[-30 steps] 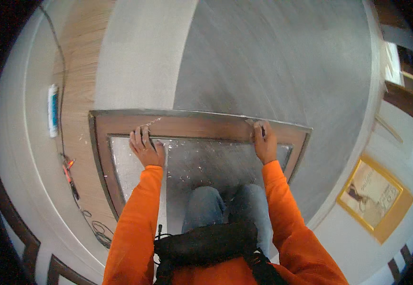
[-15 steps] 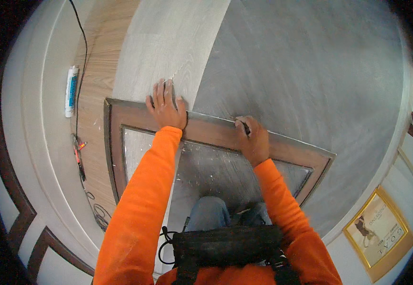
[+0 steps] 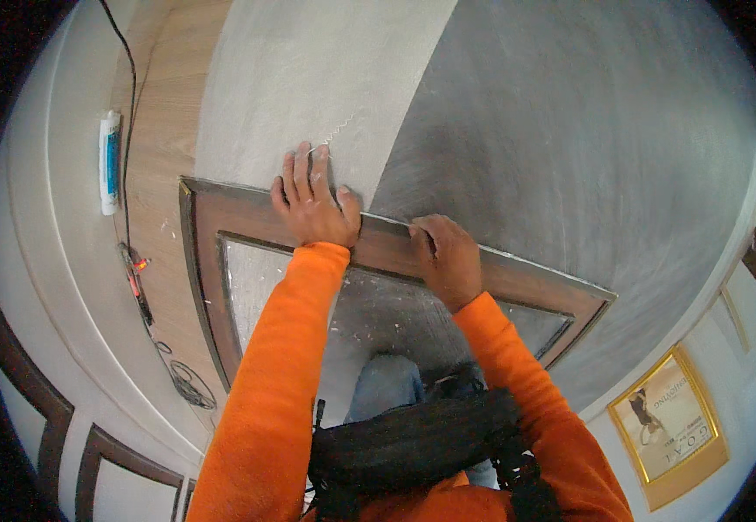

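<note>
A brown wooden moulding frame point(image 3: 517, 268) lies on the floor in front of me, a pale line running along its far edge. My left hand point(image 3: 315, 204) presses flat on its far rail, fingers spread beyond the edge onto a light board. Near those fingertips lies a thin, curly whitish shaving point(image 3: 341, 129). To the right, my right hand point(image 3: 446, 259) rests on the same rail with its fingers curled closed at the far edge. Whatever sits in that grip is hidden by the fingers.
White shavings dot the floor inside the frame, by my knee point(image 3: 387, 383). Along the left wall lie a white-and-blue sealant tube point(image 3: 109, 163), a black cable point(image 3: 128, 96) and a red-and-black tool point(image 3: 137, 283). A gold-framed picture point(image 3: 667, 426) stands at the lower right.
My right hand has slid left along the far rail, closer to my left hand. The left hand stays planted on the frame. The whole view has shifted slightly.
</note>
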`<state>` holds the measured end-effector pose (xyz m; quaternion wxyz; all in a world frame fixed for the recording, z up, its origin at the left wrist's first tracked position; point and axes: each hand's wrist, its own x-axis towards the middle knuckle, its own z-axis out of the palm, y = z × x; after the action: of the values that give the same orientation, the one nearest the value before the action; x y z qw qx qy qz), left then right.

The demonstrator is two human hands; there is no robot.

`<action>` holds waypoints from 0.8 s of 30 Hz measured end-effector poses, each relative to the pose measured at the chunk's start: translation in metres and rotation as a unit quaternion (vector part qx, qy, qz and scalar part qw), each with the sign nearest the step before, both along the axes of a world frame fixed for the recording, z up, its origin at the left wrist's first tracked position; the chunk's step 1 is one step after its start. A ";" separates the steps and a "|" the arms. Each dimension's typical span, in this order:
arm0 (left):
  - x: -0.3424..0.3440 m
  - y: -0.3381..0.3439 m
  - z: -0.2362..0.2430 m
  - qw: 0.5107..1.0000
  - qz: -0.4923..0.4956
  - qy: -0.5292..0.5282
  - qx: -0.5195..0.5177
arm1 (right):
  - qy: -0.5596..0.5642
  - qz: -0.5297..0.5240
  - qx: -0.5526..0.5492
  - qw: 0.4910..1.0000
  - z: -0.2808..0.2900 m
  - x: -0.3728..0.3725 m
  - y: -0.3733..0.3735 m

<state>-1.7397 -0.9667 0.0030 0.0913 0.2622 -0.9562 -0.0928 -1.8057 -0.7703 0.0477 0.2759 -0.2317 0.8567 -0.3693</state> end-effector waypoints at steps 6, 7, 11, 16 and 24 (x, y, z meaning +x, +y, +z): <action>0.000 -0.003 -0.001 1.000 0.002 -0.001 -0.002 | -0.001 0.097 0.113 0.989 0.004 0.009 -0.017; -0.001 -0.003 0.001 1.000 0.001 -0.004 -0.002 | 0.034 0.130 0.119 0.984 0.002 0.009 -0.008; 0.002 -0.003 0.003 1.000 0.004 -0.009 0.004 | 0.056 0.213 0.193 0.956 0.007 -0.009 0.050; -0.001 -0.002 0.005 1.000 0.005 -0.006 0.001 | 0.052 0.150 0.143 0.977 0.020 -0.019 0.045; -0.001 -0.002 0.006 1.000 0.005 -0.025 0.006 | 0.163 0.181 0.059 0.968 0.001 -0.010 0.032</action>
<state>-1.7408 -0.9685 0.0091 0.0667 0.2701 -0.9561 -0.0916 -1.8154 -0.7379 0.0486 0.2076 -0.4231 0.8543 -0.2191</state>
